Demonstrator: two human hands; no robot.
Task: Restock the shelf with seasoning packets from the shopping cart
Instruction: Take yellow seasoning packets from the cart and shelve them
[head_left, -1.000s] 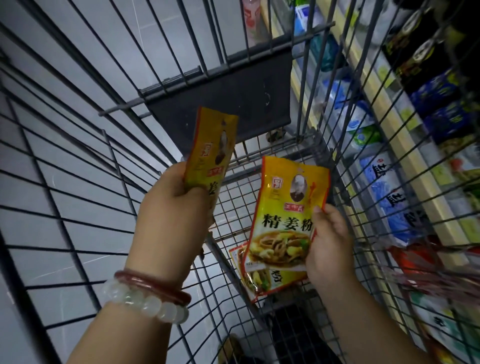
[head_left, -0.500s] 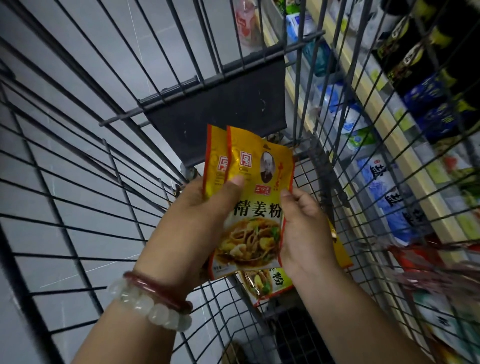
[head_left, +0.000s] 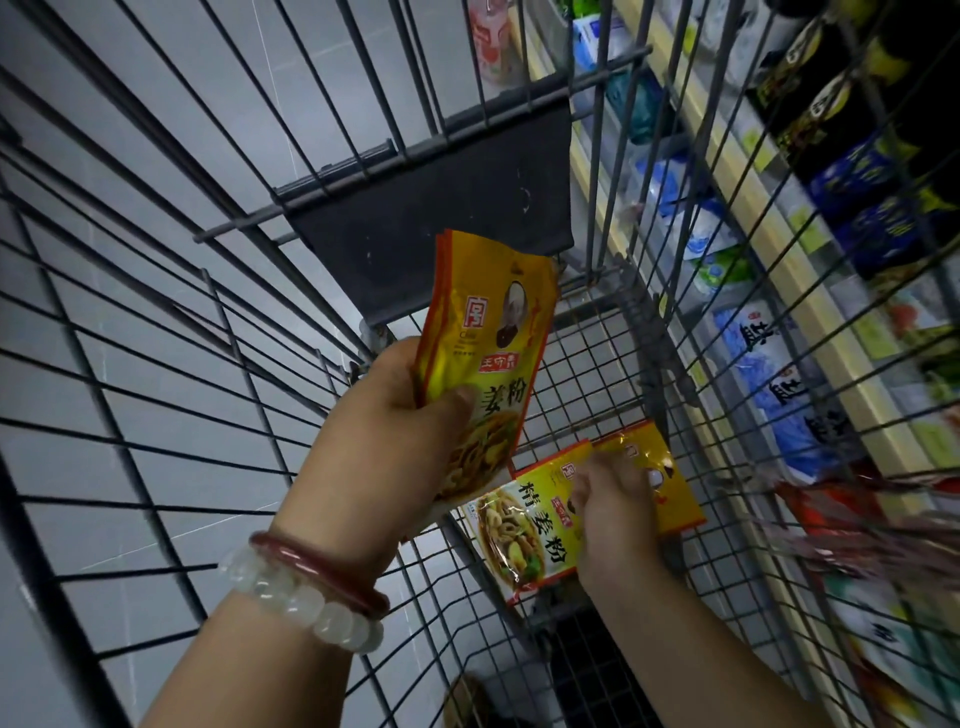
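Nearest to me, on the near side of the cart (head_left: 156, 364), the left hand (head_left: 395, 431) holds the gathered packets (head_left: 483, 353) upright above the cart floor, thumb pressed on the front and fingers curled behind, so they are clamped firmly. Lower, close to the cart floor, the right hand (head_left: 613, 514) reaches down onto two more packets (head_left: 524, 530) which lie flat on the wire mesh, one partly over the other; its fingers are bent and touch the top edge of the near one, but I cannot tell whether they already pinch it. Beyond the cart, on its right side, the shelf (head_left: 727, 171) carries blue and white bags and dark packs. I judge the step in hand is to collect the remaining packets before moving to the shelf. To do it well, I would slide a fingertip under the free edge of the upper packet, lift it away from the mesh so it does not catch in the wires, and take one at a time, then put it against the stack in the left hand with the fronts aligned. Compared with half a second ago, the right hand has let go of the packet it was passing and has dropped to the cart floor, and the left hand now keeps both packets alone, slightly higher.
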